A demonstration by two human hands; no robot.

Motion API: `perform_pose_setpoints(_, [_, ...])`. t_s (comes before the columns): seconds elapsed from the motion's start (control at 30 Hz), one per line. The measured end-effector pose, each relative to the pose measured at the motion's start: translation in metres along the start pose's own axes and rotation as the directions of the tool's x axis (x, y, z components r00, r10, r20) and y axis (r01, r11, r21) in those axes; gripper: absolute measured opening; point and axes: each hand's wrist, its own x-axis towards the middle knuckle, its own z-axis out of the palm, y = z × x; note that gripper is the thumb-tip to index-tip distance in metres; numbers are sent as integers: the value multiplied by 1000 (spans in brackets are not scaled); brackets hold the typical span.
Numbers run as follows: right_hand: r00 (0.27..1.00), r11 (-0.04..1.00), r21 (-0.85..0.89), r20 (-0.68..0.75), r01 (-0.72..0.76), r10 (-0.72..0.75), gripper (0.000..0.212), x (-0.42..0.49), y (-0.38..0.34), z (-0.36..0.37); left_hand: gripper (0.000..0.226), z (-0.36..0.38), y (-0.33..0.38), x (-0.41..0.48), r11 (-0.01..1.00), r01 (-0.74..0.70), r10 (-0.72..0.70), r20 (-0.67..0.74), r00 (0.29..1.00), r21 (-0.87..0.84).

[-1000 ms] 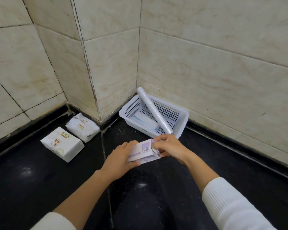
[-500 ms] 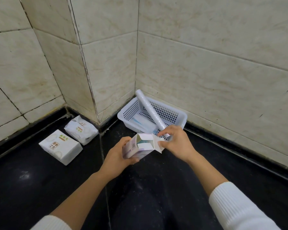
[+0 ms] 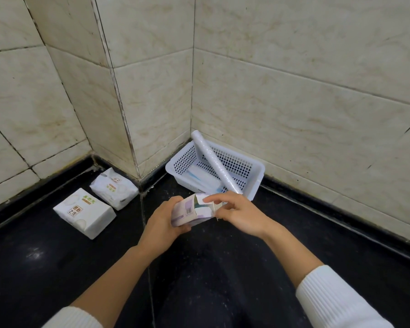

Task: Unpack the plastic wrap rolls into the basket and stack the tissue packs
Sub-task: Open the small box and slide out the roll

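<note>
My left hand grips a white and purple plastic wrap box from below, its open end facing me. My right hand pinches the box's end flaps, with the index finger across the opening. What is inside the box I cannot tell. Behind it a white perforated basket stands in the wall corner. A bare plastic wrap roll leans across it, one end over the back rim, and a flat white and blue box lies on its floor. Two white tissue packs lie side by side at the left.
The floor is black polished stone with a seam running toward me. Beige tiled walls close in behind and on both sides, with a jutting corner between the tissue packs and the basket.
The box's end has been opened and turned toward me. My right hand shifted from the closed end to holding the flaps apart. The view tilted slightly.
</note>
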Motion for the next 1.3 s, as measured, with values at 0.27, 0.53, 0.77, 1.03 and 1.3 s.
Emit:
perform_pose_setpoints(0.27, [997, 996, -89, 75, -5, 12, 35, 1, 8, 11, 62, 4, -2, -1, 1000, 19, -19, 4, 1000, 16])
perform_pose_setpoints(0.53, [996, 999, -37, -92, 10, -13, 10, 2, 11, 18, 61, 3, -2, 0, 999, 20, -20, -1, 1000, 32])
perform_pose_setpoints(0.77, [964, 999, -19, -264, 26, -30, 13, 3, 12, 22, 61, 6, 0, 1, 999, 44, -44, 0, 999, -19])
perform_pose_setpoints(1.03, [975, 989, -140, -210, 49, -78, 66, 2, 10, 13, 62, 6, -2, -1, 997, 2, 0, 28, 1000, -82])
perform_pose_setpoints(1.3, [958, 964, -257, -253, 69, -136, 48, 2, 6, 17, 66, 3, 1, -5, 995, -95, 98, -121, 988, 34])
